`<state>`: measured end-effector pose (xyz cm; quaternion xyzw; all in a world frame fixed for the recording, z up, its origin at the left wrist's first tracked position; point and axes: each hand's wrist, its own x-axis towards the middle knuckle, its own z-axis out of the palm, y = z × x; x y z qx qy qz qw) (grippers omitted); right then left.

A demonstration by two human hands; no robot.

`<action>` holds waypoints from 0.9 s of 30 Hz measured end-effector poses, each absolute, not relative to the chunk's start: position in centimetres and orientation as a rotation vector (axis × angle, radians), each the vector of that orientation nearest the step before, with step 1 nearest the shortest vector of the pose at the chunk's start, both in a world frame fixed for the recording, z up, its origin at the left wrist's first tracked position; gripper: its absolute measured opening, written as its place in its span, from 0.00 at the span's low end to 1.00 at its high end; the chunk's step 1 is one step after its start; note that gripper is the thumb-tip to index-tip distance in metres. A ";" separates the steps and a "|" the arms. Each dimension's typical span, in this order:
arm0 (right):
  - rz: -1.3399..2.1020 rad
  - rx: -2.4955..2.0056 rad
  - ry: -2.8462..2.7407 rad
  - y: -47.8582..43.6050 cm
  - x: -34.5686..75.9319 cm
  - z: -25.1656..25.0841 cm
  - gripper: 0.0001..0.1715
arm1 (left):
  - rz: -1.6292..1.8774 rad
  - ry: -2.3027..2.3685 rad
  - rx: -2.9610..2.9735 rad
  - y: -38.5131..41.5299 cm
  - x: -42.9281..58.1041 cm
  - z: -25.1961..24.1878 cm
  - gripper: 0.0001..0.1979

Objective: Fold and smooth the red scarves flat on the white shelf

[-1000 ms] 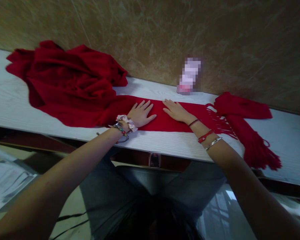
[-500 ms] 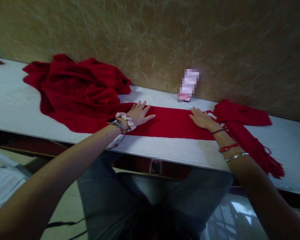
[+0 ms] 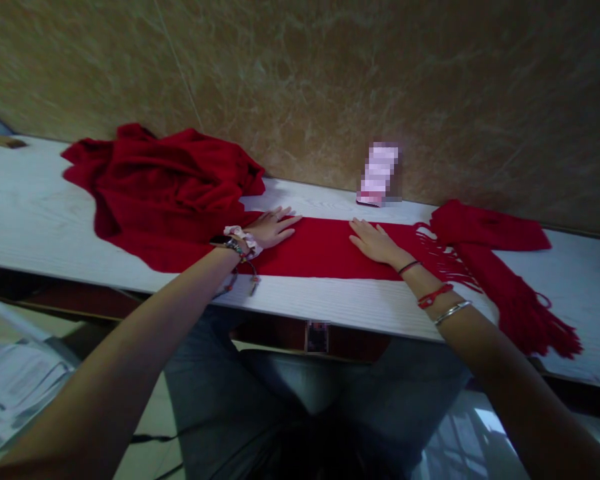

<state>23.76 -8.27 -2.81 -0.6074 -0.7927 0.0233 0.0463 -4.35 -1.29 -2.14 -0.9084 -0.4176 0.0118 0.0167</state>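
Note:
A red fringed scarf [image 3: 325, 250] lies flat across the middle of the white table. My left hand [image 3: 271, 230] rests palm down on its left part, fingers spread, with a scrunchie and bracelets at the wrist. Farther right, my right hand [image 3: 375, 241] presses flat on the same strip, fingers stretched out. Fringe shows beyond my right wrist. At the left the red cloth runs into a crumpled heap [image 3: 165, 190]. Another red scarf [image 3: 500, 267], folded and with tassels, lies to the right of the fringe.
A phone [image 3: 379, 175], its screen blurred out, leans against the brown marbled wall [image 3: 300, 87] behind the white table [image 3: 390, 303]. A small wooden piece [image 3: 3, 140] lies at the far left. White papers [image 3: 20, 387] are below the table's left side.
My right hand has slid left along the scarf, closer to my left hand, uncovering more fringe. My left hand stays flat on the cloth. The view has shifted slightly.

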 end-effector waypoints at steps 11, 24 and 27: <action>0.118 -1.936 -2.426 -8.3 24.3 -2.3 0.32 | -0.117 -1.146 -2.906 -3.7 -6.3 -0.8 0.28; 0.096 -1.941 -2.414 -8.4 24.5 -2.2 0.31 | 0.208 -1.336 -2.808 -0.9 -14.2 -1.2 0.27; 0.084 -1.975 -2.418 -8.6 24.9 -2.1 0.31 | 0.195 -1.320 -2.768 -1.2 -14.9 -1.0 0.27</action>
